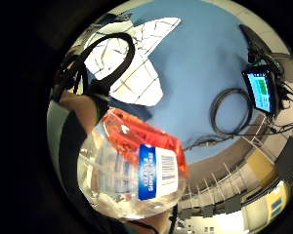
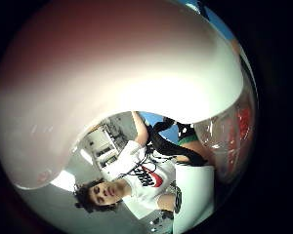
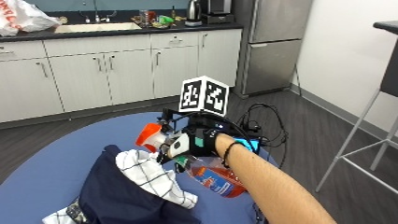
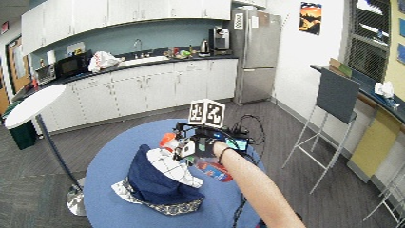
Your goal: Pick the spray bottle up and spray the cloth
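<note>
My gloved right hand (image 3: pixel 200 140) grips the neck of the spray bottle (image 3: pixel 214 180) and holds it tilted above the round blue table (image 3: pixel 53 156). The bottle is clear, holds red liquid and carries a blue-and-white label (image 1: pixel 156 171). Its orange nozzle (image 3: pixel 150 135) points at the cloth beside it. The cloth (image 3: pixel 146 179) is a crumpled heap, white check on top and navy below, lying on the table just in front of the nozzle. In the wide outside view the hand (image 4: pixel 202 145) and bottle (image 4: pixel 212 172) sit right beside the cloth (image 4: pixel 158 176).
Black cables (image 1: pixel 228 113) and a small device with a lit screen (image 1: pixel 261 90) lie on the table's far side. A metal stool (image 3: pixel 373 116) stands on the floor to the right. A white round stand (image 4: pixel 32 105) is at the left.
</note>
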Available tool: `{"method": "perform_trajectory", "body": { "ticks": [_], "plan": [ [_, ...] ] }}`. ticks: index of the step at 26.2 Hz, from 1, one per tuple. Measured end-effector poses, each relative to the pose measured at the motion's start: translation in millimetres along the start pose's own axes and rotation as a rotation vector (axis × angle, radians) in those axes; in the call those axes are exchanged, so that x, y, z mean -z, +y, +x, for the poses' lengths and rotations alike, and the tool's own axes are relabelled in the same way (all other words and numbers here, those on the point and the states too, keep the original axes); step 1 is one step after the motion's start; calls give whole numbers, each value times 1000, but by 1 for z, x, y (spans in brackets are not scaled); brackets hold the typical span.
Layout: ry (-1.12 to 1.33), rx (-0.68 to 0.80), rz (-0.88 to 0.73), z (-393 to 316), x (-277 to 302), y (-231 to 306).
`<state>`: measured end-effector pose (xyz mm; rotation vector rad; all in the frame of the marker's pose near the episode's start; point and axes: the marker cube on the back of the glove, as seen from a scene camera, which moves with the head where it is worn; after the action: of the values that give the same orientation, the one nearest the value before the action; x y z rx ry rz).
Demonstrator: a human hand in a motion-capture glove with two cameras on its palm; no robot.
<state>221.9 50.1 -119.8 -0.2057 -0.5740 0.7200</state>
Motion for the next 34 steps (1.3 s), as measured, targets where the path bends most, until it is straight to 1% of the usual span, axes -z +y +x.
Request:
{"method": "perform_trajectory", "body": {
  "ticks": [2,5,8,11,13,15,19,24,29,34],
  "plan": [
    [-18,40,26,-6,-2,4],
    [-99,162,117,-26,-11,9],
    [-258,337,292,-62,-31,7],
    [-454,514,464,-102,-63,-3],
    [-550,592,510,-127,-86,-10],
    [-597,643,510,-152,-106,-17],
    [-586,695,494,-185,-135,-34],
    [-530,705,506,-196,-155,-53],
    [-523,681,510,-188,-158,-60],
    [-513,675,446,-190,-155,-64]
  ]
}}
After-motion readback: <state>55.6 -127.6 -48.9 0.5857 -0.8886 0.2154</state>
